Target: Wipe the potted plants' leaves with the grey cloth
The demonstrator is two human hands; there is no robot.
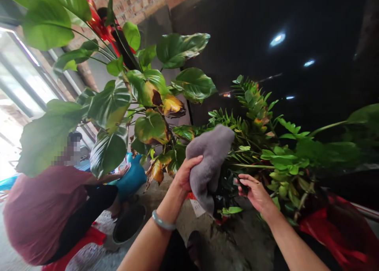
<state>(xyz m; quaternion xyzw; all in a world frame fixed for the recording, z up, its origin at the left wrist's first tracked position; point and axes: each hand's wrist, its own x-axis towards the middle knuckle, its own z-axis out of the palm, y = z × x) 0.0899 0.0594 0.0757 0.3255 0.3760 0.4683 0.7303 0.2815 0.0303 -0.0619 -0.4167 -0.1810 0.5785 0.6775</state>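
My left hand point(186, 172) is closed round a grey cloth point(209, 160), held up against the small-leaved green plant point(266, 144) in front of me. A pale bangle sits on that wrist. My right hand point(254, 192) reaches in under the same plant, palm up, with its fingers curled on a dark leaf or stem among the foliage. A large-leaved plant point(118, 101) with yellowed, browning leaves rises to the left of the cloth.
Another person in a dark red top point(41, 211) crouches at the left beside a blue pot point(133, 178) and a dark round pot point(128, 223). Red wrapping point(340, 227) lies at the right. Behind are a brick wall and a dark panel.
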